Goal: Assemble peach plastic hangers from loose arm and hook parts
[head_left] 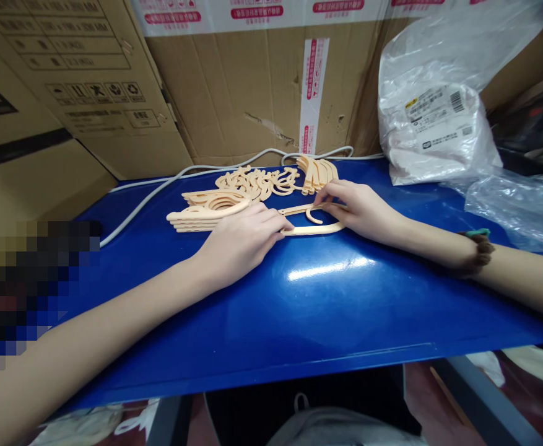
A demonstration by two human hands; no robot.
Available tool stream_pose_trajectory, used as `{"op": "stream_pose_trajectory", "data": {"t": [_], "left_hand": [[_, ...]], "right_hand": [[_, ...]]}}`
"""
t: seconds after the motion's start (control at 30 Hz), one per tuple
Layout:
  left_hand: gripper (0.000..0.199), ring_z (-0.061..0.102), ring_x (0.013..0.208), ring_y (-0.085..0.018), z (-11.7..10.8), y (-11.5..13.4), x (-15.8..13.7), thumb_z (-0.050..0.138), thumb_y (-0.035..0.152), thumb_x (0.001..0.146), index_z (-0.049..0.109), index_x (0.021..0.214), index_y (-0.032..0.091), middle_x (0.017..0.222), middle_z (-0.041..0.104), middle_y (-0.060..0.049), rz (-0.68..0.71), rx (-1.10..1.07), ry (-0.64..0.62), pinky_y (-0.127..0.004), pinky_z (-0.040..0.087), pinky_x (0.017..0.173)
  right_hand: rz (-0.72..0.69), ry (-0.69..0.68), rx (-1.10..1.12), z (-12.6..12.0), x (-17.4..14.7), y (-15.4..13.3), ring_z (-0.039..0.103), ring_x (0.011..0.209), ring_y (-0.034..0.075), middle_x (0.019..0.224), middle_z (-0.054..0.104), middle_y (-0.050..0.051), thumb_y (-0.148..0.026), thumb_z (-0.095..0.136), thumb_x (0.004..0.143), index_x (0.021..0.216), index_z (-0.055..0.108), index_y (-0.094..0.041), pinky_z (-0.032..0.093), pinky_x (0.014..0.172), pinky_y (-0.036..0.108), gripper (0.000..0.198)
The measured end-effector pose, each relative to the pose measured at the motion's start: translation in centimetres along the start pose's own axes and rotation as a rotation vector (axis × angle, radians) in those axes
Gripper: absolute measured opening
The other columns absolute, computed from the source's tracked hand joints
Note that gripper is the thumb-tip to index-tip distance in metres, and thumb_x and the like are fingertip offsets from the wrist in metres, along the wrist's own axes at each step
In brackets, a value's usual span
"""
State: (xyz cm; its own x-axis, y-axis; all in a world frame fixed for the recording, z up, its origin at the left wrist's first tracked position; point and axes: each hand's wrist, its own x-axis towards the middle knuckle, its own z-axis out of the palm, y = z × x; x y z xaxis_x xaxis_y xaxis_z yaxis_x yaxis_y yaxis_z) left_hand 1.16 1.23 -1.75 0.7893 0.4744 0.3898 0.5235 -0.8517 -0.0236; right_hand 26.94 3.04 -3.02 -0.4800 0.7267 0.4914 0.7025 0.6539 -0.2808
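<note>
A cream plastic clothes hanger lies on the blue table, with its curved hook between my hands. My left hand is closed, thumb and fingertips on the hanger's left end. The fingers of my right hand pinch its straight bar close to the hook and partly hide that side. Just left of and behind my left hand sits a stack of cream hangers. Farther back lie a heap of loose hooks and a bundle of curved hanger arms.
Cardboard boxes wall off the back and left of the blue table. A white cable runs along the rear. Clear plastic bags, one with a labelled white package, occupy the right rear. A pixelated dark area covers the left side.
</note>
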Motion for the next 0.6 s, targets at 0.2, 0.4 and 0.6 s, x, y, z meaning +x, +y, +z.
{"op": "stream_pose_trajectory", "data": {"t": [0.2, 0.4, 0.6], "left_hand": [[0.020, 0.058, 0.091, -0.020, 0.3, -0.1, 0.0, 0.048, 0.018, 0.097, 0.067, 0.103, 0.014, 0.099, 0.070, -0.005, 0.027, -0.013, 0.019, -0.032, 0.045, 0.082], [0.020, 0.059, 0.088, -0.021, 0.2, -0.2, 0.0, 0.049, 0.018, 0.096, 0.068, 0.102, 0.014, 0.097, 0.070, -0.004, 0.030, -0.013, 0.025, -0.033, 0.045, 0.079], [0.021, 0.061, 0.089, -0.020, 0.3, -0.4, 0.1, 0.047, 0.019, 0.097, 0.067, 0.103, 0.013, 0.097, 0.069, -0.006, 0.027, -0.076, 0.023, -0.032, 0.046, 0.079]], "right_hand": [[0.014, -0.023, -0.030, 0.0, 0.0, 0.2, 0.060, 0.086, 0.021, 0.091, 0.067, 0.007, -0.014, 0.051, 0.085, 0.090, 0.064, -0.017, 0.043, 0.075, 0.032, 0.015], [-0.014, 0.054, -0.094, -1.0, 1.2, -0.4, 0.061, 0.087, 0.023, 0.094, 0.069, 0.007, -0.021, 0.053, 0.086, 0.092, 0.064, -0.018, 0.044, 0.077, 0.036, 0.012], [-0.069, 0.010, -0.316, -1.9, 6.9, -0.1, 0.057, 0.100, 0.030, 0.102, 0.065, 0.013, -0.034, 0.052, 0.089, 0.101, 0.068, -0.016, 0.042, 0.085, 0.041, 0.027]]}}
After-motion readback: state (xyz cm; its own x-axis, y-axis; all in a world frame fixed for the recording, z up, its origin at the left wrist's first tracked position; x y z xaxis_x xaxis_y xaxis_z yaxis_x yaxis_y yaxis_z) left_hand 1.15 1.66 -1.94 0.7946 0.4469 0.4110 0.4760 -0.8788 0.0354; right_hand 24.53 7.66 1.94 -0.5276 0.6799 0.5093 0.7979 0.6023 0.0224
